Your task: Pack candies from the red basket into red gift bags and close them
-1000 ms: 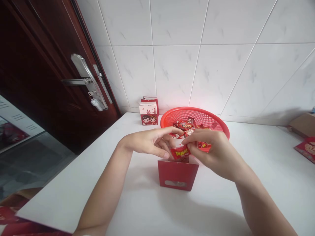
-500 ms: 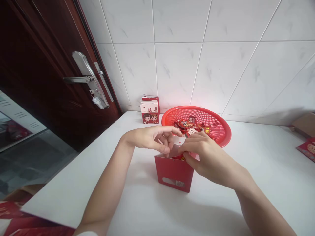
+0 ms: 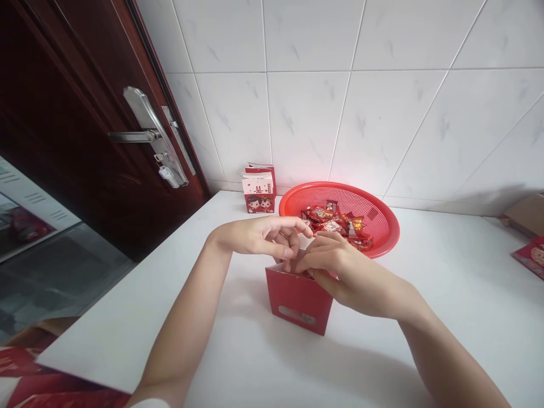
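Observation:
A red paper box (image 3: 300,300) with a small window in its front stands upright on the white table (image 3: 238,340), its top open. Over the box's left rim, my left hand (image 3: 272,238) has curled, parted fingers, some reaching down behind the front edge. My right hand (image 3: 335,263) is at the right of the opening, fingertips bent down inside, where the front panel and my fingers hide what they touch. Behind the hands, a red mesh basket (image 3: 386,226) holds several red-wrapped packets (image 3: 334,224).
Against the tiled wall stand small printed red-and-white boxes (image 3: 259,195). A cardboard box (image 3: 527,212) and a red printed packet (image 3: 531,258) lie at the far right. Red packaging (image 3: 55,391) shows beyond the table's lower left edge, and a dark door (image 3: 85,113) is at left.
My right hand has moved left and slightly down, with its fingertips deeper in the box. The red packet that showed at the opening is now hidden. My left hand has barely moved.

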The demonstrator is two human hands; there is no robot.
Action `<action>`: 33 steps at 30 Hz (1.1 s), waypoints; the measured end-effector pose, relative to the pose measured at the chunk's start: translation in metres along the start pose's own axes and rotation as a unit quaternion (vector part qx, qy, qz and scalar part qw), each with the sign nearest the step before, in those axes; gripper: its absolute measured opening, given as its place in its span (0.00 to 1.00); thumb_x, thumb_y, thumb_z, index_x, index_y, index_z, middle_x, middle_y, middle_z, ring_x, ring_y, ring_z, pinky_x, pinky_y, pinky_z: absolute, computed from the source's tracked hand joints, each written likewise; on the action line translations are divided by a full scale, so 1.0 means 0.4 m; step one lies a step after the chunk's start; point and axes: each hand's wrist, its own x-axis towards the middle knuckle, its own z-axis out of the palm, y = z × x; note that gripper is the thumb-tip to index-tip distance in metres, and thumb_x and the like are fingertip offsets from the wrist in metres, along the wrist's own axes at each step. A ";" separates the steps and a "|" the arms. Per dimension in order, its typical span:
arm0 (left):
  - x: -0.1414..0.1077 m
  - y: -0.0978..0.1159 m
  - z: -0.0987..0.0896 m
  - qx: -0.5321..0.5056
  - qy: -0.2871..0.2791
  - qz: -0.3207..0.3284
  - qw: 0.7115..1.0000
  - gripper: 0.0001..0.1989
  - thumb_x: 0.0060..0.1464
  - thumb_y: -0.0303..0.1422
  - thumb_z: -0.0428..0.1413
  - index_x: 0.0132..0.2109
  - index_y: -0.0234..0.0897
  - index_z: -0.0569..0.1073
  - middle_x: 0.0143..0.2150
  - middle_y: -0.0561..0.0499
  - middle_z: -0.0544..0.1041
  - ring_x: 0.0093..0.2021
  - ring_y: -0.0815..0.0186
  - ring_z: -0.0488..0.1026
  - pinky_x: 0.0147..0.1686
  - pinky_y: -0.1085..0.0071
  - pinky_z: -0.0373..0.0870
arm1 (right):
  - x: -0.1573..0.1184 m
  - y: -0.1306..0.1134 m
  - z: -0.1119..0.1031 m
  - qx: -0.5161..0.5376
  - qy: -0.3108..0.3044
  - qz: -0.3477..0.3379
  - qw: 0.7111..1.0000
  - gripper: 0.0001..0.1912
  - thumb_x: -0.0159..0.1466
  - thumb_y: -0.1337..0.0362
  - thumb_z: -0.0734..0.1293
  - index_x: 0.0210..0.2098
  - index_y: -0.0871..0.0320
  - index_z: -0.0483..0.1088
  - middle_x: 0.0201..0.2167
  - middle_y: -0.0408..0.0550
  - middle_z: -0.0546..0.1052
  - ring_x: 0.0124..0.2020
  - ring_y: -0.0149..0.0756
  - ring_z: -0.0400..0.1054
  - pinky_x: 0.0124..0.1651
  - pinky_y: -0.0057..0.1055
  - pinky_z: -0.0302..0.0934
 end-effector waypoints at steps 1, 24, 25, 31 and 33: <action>0.000 0.001 0.000 0.002 0.000 0.001 1.000 0.19 0.59 0.37 0.63 0.55 0.41 0.71 0.38 0.49 0.79 0.37 0.64 0.80 0.38 0.69 0.74 | 0.000 0.000 -0.004 0.002 0.002 -0.002 1.000 0.19 0.67 0.80 0.59 0.41 0.56 0.78 0.38 0.45 0.81 0.42 0.36 0.72 0.57 0.40 0.58; -0.077 0.052 0.042 0.295 0.168 0.011 0.941 0.41 0.42 0.41 0.71 0.64 0.50 0.69 0.66 0.47 0.70 0.66 0.49 0.65 0.64 0.56 0.63 | -0.051 0.024 -0.064 -0.086 -0.090 0.182 0.975 0.48 0.58 0.45 0.74 0.72 0.48 0.55 0.56 0.55 0.76 0.55 0.56 0.70 0.52 0.47 0.66; -0.073 0.050 0.046 0.305 0.161 -0.002 0.939 0.42 0.42 0.40 0.72 0.65 0.50 0.69 0.67 0.47 0.69 0.66 0.48 0.64 0.63 0.57 0.63 | -0.046 0.021 -0.063 -0.094 -0.092 0.192 0.972 0.43 0.61 0.48 0.72 0.71 0.49 0.56 0.50 0.53 0.79 0.51 0.53 0.72 0.49 0.45 0.67; -0.024 0.027 0.046 0.303 0.142 -0.079 0.939 0.33 0.49 0.37 0.64 0.63 0.48 0.71 0.58 0.47 0.76 0.56 0.51 0.73 0.46 0.65 0.70 | -0.025 0.043 -0.061 -0.100 -0.045 0.184 0.977 0.07 0.64 0.66 0.68 0.43 0.53 0.73 0.25 0.41 0.74 0.26 0.36 0.67 0.27 0.30 0.54; -0.013 0.022 0.038 0.295 0.143 -0.081 0.941 0.27 0.50 0.37 0.63 0.58 0.46 0.75 0.54 0.48 0.78 0.51 0.53 0.75 0.40 0.68 0.69 | -0.017 0.061 -0.064 -0.064 -0.023 0.166 0.984 0.04 0.62 0.69 0.68 0.32 0.55 0.71 0.23 0.39 0.71 0.24 0.33 0.64 0.26 0.29 0.52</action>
